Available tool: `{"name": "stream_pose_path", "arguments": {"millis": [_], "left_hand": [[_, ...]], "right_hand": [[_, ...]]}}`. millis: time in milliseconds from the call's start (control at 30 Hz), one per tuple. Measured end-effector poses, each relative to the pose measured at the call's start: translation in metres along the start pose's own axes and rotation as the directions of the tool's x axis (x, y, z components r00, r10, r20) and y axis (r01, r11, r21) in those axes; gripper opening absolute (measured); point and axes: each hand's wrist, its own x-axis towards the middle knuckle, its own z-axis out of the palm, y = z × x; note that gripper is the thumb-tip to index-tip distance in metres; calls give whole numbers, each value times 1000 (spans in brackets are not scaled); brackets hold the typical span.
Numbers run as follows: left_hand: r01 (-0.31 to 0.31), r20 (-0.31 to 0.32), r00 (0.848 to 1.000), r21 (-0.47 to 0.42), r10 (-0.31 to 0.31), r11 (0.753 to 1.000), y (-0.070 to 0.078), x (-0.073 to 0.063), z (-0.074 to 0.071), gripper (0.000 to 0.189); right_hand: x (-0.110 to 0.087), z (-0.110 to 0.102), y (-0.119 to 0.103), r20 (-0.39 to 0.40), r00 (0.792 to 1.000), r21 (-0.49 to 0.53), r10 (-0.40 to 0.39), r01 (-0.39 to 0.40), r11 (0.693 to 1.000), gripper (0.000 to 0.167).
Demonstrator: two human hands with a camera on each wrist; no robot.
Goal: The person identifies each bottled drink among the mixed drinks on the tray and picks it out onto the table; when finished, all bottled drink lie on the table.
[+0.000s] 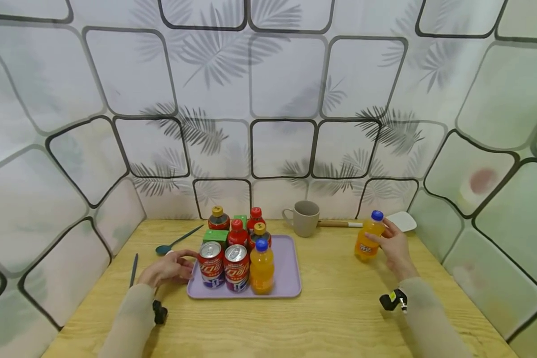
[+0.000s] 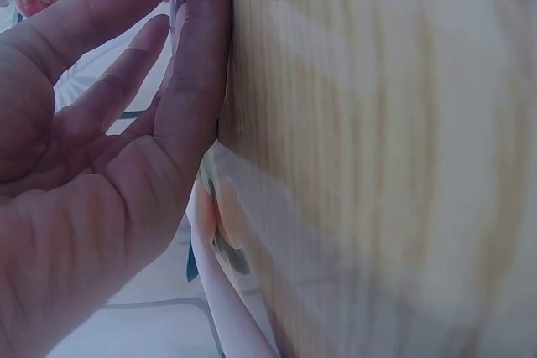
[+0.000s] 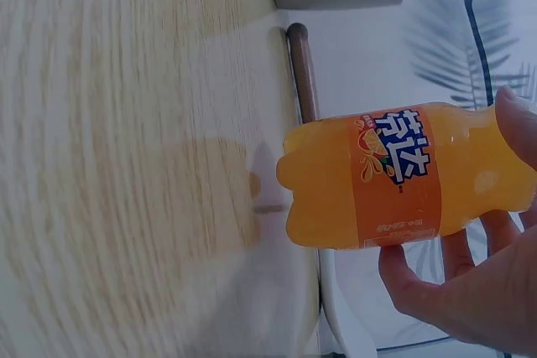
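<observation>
My right hand (image 1: 395, 248) grips an orange soda bottle (image 3: 394, 178) with a blue cap by its upper part, tilted and raised off the table at the right. At the left edge of the lilac tray (image 1: 288, 268), my left hand (image 1: 172, 267) pinches the rim between thumb and fingers, as the left wrist view shows. In the tray's front row stand a red can (image 1: 212, 266), another red can (image 1: 236, 268) and a second orange soda bottle (image 1: 262, 268). Behind them are dark bottles with yellow caps (image 1: 218, 219), red-capped bottles (image 1: 237, 236) and green boxes (image 1: 216, 236).
A grey mug (image 1: 305, 219) stands behind the tray, near the back wall. Right of it lies a spatula with a wooden handle (image 1: 337, 223) and white head (image 1: 404, 222), partly behind my right hand. A teal spoon (image 1: 179, 240) and a dark thin stick (image 1: 134, 269) lie at the left.
</observation>
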Motion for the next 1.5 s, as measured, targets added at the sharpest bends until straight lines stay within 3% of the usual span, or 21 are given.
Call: {"name": "stream_pose_path", "arguments": {"millis": [267, 533, 1167, 1500], "left_hand": [[21, -7, 1000, 23, -20, 1000, -2, -2, 0, 66], [13, -7, 1000, -7, -13, 1000, 2, 2, 0, 65], [43, -12, 999, 15, -43, 999, 3, 0, 1, 65], [40, -10, 999, 16, -40, 999, 4, 2, 0, 67]], "right_hand": [[7, -7, 6, -28, 998, 27, 49, -48, 998, 92], [14, -17, 1, -62, 998, 100, 32, -26, 995, 91], [24, -41, 12, -105, 989, 106, 103, -92, 990, 92], [28, -43, 11, -105, 989, 102, 103, -93, 991, 90]]}}
